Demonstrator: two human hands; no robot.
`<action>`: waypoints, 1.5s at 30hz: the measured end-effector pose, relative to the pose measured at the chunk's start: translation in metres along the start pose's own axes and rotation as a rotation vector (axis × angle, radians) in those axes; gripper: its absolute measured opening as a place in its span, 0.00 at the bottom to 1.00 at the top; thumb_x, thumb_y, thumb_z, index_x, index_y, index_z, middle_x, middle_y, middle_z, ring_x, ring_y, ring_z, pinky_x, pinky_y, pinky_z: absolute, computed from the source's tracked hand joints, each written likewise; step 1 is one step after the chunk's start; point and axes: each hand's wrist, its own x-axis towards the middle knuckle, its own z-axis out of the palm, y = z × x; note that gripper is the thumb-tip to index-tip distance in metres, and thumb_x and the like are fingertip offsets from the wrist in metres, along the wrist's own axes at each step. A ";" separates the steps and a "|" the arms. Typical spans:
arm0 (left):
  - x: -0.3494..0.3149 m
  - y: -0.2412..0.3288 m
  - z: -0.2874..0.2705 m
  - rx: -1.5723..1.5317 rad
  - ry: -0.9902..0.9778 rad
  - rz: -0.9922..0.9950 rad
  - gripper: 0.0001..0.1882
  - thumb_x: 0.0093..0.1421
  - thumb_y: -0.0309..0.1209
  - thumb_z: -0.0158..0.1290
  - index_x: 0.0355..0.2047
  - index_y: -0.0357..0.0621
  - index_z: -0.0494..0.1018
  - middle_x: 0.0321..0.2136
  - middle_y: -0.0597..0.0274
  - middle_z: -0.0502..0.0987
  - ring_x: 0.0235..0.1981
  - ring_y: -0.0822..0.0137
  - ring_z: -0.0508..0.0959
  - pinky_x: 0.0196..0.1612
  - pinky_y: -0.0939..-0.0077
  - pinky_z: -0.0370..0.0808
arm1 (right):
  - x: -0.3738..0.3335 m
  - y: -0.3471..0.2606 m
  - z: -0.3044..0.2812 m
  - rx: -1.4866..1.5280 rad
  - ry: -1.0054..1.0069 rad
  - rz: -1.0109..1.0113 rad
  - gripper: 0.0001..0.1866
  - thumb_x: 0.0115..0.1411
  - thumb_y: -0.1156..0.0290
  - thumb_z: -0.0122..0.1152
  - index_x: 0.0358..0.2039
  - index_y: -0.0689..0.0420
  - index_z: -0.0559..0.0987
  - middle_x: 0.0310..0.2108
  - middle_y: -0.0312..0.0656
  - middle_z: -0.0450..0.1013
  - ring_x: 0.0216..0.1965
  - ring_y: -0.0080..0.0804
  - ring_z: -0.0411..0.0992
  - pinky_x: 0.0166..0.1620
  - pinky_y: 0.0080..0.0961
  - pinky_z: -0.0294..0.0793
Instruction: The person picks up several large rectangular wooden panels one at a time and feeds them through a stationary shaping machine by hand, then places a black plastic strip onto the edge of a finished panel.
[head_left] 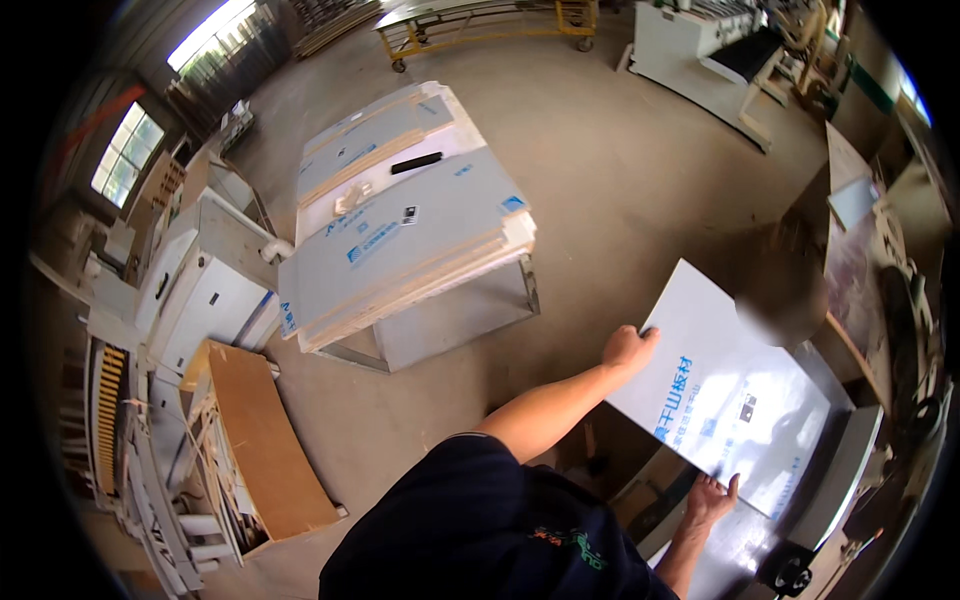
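Observation:
A grey, film-covered board (722, 350) with blue printing is held between my two hands, tilted, at the right. My left hand (630, 350) grips its left edge near the far corner, thumb on top. My right hand (712, 497) holds the near edge, thumb up and fingers partly hidden beneath the board. The board's right end lies over the metal bed (735, 540) of a machine, close to a raised grey fence (845, 475). Light glares off that end of the film. A black knob (790, 572) sits at the bed's near end.
Similar boards (420, 215) are stacked on a metal-framed table to the left, with a black bar (416, 163) on top. A brown box of offcuts (265, 450) stands at lower left, beside a white machine (205, 270). A yellow cart (490, 35) stands far back.

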 end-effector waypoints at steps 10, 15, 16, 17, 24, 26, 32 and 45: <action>-0.002 -0.168 -0.352 -0.166 0.551 0.046 0.32 0.60 0.56 0.48 0.23 0.34 0.76 0.21 0.43 0.77 0.26 0.44 0.78 0.31 0.55 0.72 | 0.044 -0.163 0.252 1.080 -0.479 0.700 0.06 0.64 0.72 0.51 0.38 0.58 0.75 0.30 0.38 0.75 0.31 0.29 0.72 0.37 0.28 0.74; -0.036 -0.240 -0.473 -0.278 0.894 -0.200 0.29 0.61 0.52 0.52 0.24 0.31 0.75 0.17 0.54 0.75 0.22 0.61 0.73 0.31 0.64 0.70 | 0.079 -0.286 0.389 1.169 -0.713 0.866 0.06 0.62 0.75 0.51 0.40 0.59 0.74 0.39 0.41 0.75 0.42 0.37 0.74 0.47 0.35 0.76; -0.041 -0.256 -0.490 -0.237 0.954 -0.220 0.29 0.61 0.51 0.52 0.27 0.30 0.76 0.19 0.52 0.75 0.22 0.61 0.74 0.31 0.64 0.70 | 0.083 -0.303 0.412 1.178 -0.771 0.886 0.07 0.62 0.76 0.51 0.40 0.59 0.74 0.39 0.41 0.75 0.42 0.37 0.74 0.49 0.35 0.75; -0.044 -0.279 -0.506 -0.228 0.992 -0.249 0.29 0.62 0.51 0.51 0.29 0.29 0.76 0.20 0.50 0.76 0.24 0.60 0.75 0.32 0.64 0.71 | 0.083 -0.319 0.437 1.144 -0.840 0.871 0.08 0.62 0.76 0.51 0.41 0.59 0.74 0.39 0.41 0.75 0.43 0.37 0.74 0.50 0.36 0.75; -0.043 -0.323 -0.567 -0.330 1.050 -0.452 0.32 0.62 0.52 0.49 0.31 0.24 0.76 0.28 0.41 0.79 0.34 0.52 0.79 0.39 0.62 0.72 | 0.087 -0.390 0.528 0.951 -1.057 0.865 0.11 0.61 0.77 0.50 0.45 0.59 0.72 0.41 0.43 0.74 0.45 0.39 0.73 0.54 0.38 0.74; -0.049 -0.337 -0.577 -0.232 1.111 -0.442 0.33 0.62 0.52 0.49 0.32 0.24 0.76 0.27 0.42 0.79 0.33 0.51 0.79 0.39 0.60 0.72 | 0.092 -0.446 0.539 0.976 -0.951 1.262 0.12 0.61 0.77 0.50 0.46 0.60 0.71 0.41 0.44 0.74 0.46 0.40 0.73 0.54 0.39 0.73; -0.035 -0.390 -0.601 0.264 1.147 -0.603 0.37 0.60 0.53 0.51 0.52 0.26 0.67 0.46 0.39 0.73 0.49 0.46 0.71 0.50 0.55 0.68 | 0.135 -0.442 0.528 0.351 -1.505 0.997 0.13 0.63 0.71 0.54 0.40 0.70 0.75 0.34 0.53 0.77 0.32 0.36 0.77 0.36 0.27 0.75; 0.141 -0.428 -0.771 0.206 1.018 -0.292 0.30 0.54 0.43 0.59 0.50 0.29 0.70 0.44 0.44 0.75 0.47 0.48 0.73 0.53 0.61 0.69 | 0.371 -0.522 0.801 0.351 -0.994 0.062 0.20 0.58 0.74 0.58 0.51 0.68 0.73 0.42 0.47 0.77 0.44 0.31 0.74 0.47 0.25 0.73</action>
